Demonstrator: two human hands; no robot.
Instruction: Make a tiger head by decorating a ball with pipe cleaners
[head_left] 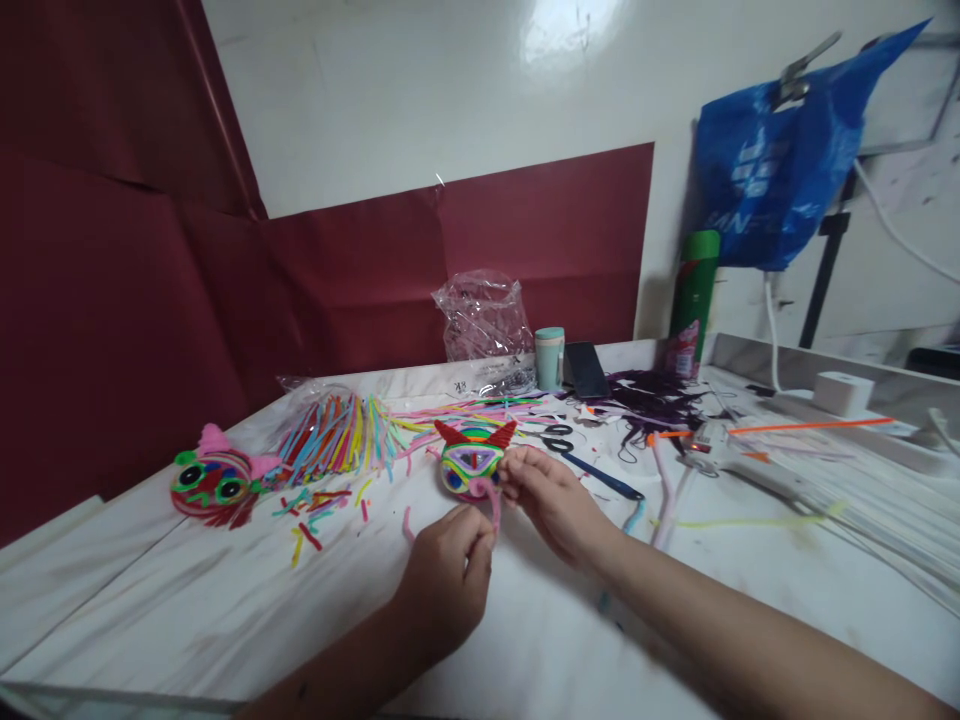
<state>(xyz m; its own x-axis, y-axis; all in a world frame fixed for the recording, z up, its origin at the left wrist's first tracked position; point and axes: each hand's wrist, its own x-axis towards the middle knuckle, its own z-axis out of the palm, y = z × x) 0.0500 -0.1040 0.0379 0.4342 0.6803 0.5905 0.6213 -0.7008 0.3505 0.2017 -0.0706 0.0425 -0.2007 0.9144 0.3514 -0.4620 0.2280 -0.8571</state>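
Observation:
A small colourful pipe-cleaner mask [471,462] with red horns is held up over the white table [187,600]. My right hand [551,500] pinches its right side. My left hand [448,575] is closed on a pink pipe cleaner [493,503] that hangs from the mask's lower edge. A second finished mask [214,482], red with green eyes and pink ears, lies at the left of the table.
A bundle of coloured pipe cleaners [337,432] and cut scraps lie behind the masks. Scissors [556,438], a blue pen [606,481], a glue gun [709,448], a teal cup [549,357], a phone, a clear bag [486,325], a green can [694,290] and a blue bag [780,160] sit further back.

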